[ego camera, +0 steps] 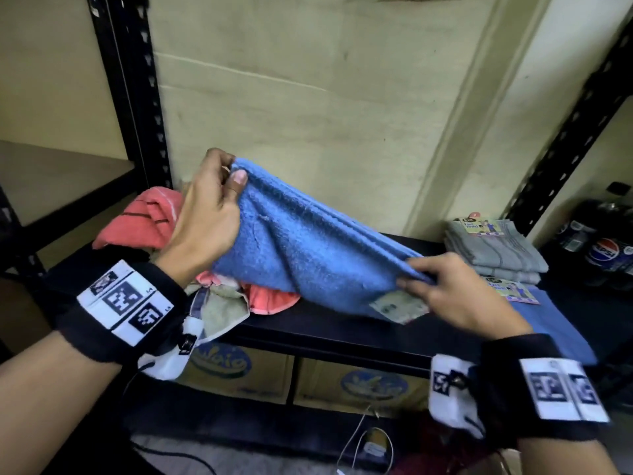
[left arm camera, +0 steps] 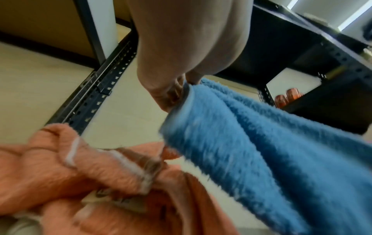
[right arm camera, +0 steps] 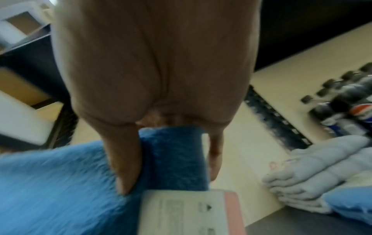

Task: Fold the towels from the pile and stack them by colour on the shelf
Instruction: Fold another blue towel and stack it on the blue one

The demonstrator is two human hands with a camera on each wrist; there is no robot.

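Observation:
A blue towel (ego camera: pixel 301 245) hangs stretched between both hands above the black shelf (ego camera: pixel 329 334). My left hand (ego camera: pixel 209 214) pinches its upper left corner (left arm camera: pixel 193 95), raised above the pile. My right hand (ego camera: pixel 455 289) grips the lower right edge (right arm camera: pixel 173 155), where a paper label (ego camera: pixel 397 308) hangs. Under the towel lies the pile of salmon-pink towels (ego camera: pixel 144 221) with a beige one (ego camera: pixel 222 310). At the right of the shelf sit a stack of folded grey towels (ego camera: pixel 496 252) and a folded blue towel (ego camera: pixel 555 320) with a label.
Black perforated uprights (ego camera: pixel 137 97) frame the shelf on the left and on the right (ego camera: pixel 565 132). Pepsi bottles (ego camera: pixel 606 245) stand on the far right. Cardboard boxes (ego camera: pixel 239 368) sit under the shelf. A cream wall (ego camera: pixel 308 97) is behind.

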